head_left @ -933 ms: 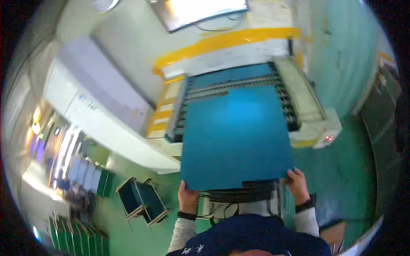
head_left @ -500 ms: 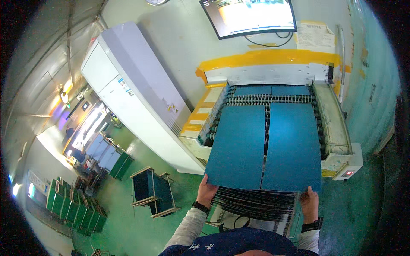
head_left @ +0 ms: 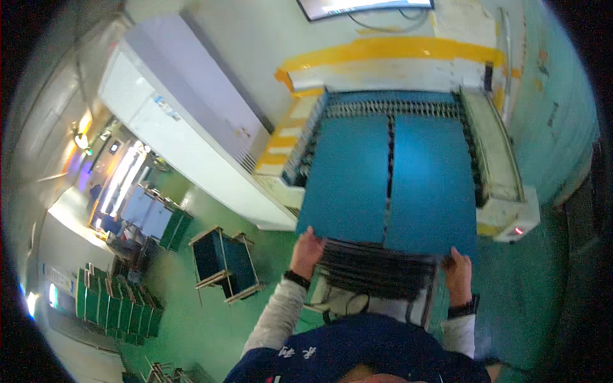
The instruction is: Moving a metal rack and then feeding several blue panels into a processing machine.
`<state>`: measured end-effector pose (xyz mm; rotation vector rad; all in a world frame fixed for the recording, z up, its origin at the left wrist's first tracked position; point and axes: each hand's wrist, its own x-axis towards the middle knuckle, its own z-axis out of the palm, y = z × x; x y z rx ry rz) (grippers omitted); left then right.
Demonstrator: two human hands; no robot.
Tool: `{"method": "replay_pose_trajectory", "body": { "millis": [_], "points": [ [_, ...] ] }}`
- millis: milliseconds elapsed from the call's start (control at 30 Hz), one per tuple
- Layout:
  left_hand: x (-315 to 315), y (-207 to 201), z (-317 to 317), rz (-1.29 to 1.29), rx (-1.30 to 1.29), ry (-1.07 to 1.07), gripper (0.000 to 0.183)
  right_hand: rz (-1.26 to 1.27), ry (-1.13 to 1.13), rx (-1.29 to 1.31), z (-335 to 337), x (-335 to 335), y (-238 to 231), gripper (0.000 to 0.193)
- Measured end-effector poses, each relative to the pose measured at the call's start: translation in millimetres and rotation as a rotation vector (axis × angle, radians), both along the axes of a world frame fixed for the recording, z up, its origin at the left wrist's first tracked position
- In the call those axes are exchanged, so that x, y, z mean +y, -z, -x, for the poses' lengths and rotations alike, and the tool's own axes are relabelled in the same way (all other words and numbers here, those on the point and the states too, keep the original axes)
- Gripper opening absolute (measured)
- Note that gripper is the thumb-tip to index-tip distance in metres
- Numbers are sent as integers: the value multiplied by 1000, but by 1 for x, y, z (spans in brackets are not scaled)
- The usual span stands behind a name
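Two large blue rectangular panels lie side by side on a roller conveyor (head_left: 391,167), a narrow gap between them. My left hand (head_left: 308,254) grips the near outer corner of the left panel (head_left: 348,179), thumb on top. At the near right corner of the right panel (head_left: 431,185), my right hand (head_left: 458,274) is closed on the edge, its fingers partly hidden beneath. Both panels jut toward me past the rollers. Under their near edges, dark slats of a stack or rack (head_left: 380,268) show in front of my body.
A tall white cabinet unit (head_left: 191,153) stands left of the conveyor. On the green floor are a wooden-framed rack (head_left: 225,265) and several green crates (head_left: 118,306). The conveyor's side housing (head_left: 491,147) runs along the right, with a lit red display. A screen (head_left: 357,6) hangs above.
My view has tilted, so the conveyor sits higher in the picture. Both panels have slid farther in over the rollers, and the panels ahead have gone deeper into the machine. My hands stay at the corners.
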<state>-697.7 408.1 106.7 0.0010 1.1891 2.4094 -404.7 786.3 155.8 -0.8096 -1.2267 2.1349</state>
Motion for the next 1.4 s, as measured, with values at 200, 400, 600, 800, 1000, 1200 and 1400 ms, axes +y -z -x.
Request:
{"method": "replay_pose_trajectory", "body": {
  "millis": [200,400,600,800,1000,1200,1400],
  "points": [
    [16,-22,14,-197,-147,-35,16,82,0,-42,7,14,6,19],
    [33,-34,21,-177,-136,-24,19,173,22,42,24,21,-2,18],
    [49,-35,44,-183,-91,-25,18,147,-42,102,44,40,3,17],
    [67,-44,63,-117,-97,-51,18,201,7,68,81,62,5,19],
    [71,-49,73,-35,-117,-51,21,180,-27,10,96,68,-8,21],
    [62,-36,70,-20,-86,78,29,159,-86,16,93,60,-8,19],
    [41,-25,61,48,-70,72,38,186,-123,46,91,54,11,23]
  ]
}}
